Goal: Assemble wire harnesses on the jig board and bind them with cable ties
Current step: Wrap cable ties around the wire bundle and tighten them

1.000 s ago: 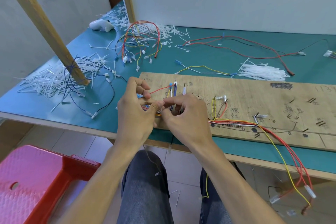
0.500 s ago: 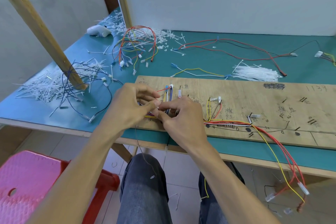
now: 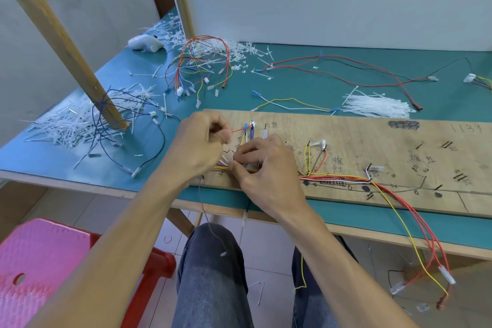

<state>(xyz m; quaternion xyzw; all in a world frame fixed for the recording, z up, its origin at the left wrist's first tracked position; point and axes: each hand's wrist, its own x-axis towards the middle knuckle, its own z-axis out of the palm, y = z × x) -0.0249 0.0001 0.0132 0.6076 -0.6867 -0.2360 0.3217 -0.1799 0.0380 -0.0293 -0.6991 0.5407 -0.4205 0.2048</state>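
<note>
Stool point(image 3: 40, 261): pink-red plastic, on the floor at far left.
Post point(image 3: 61, 43): wooden, slanted, foot on the green table point(image 3: 292, 85).
Tie offcuts point(image 3: 66, 125): white heap around the post's foot.
Finished harness point(image 3: 202, 67): coloured loop of wires, far side of the table.
Left hand point(image 3: 199, 146): fingers curled, thumb and forefinger pinching a red wire point(image 3: 241, 129) that runs to the pegs on the board.
Right hand point(image 3: 266, 168): just beside the left, fingers curled, fingertips clamped on the wire harness point(image 3: 340, 178) at the board's left end.
Jig board point(image 3: 386, 146): plywood, along the table's near edge. The wire harness lies along it and trails off the table's front edge at right.
Cable ties point(image 3: 378, 107): white bundle, just beyond the board.
</note>
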